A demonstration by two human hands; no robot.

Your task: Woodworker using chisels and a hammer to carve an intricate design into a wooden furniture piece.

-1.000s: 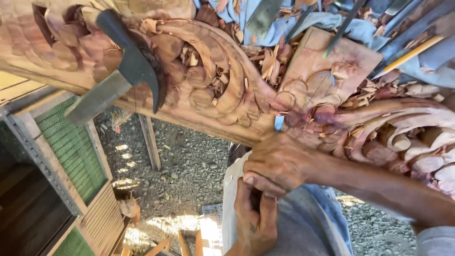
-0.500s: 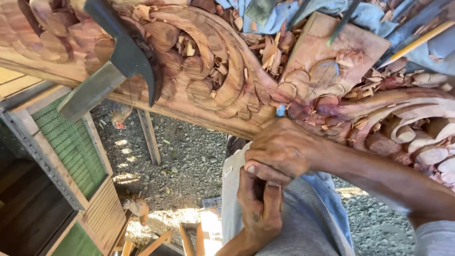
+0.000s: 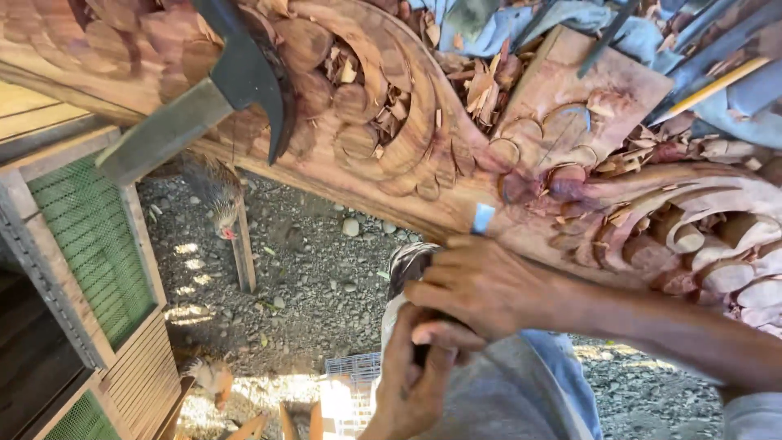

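Both hands (image 3: 456, 326) grip, seemingly, a chisel (image 3: 482, 218) against carved wood (image 3: 391, 138).

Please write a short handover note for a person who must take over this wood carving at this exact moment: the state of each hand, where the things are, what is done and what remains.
Right hand: closed around a chisel, whose pale blade tip meets the edge of the carved wooden panel.
Left hand: below the right, wrapped around the lower, dark part of the same tool.
Hammer: lies untouched on the panel, far left.
More tools and a yellow pencil lie top right.
Done: scrolls and round forms are cut; wood chips lie loose.
Left: the flat block shows only drawn curves, not yet carved.
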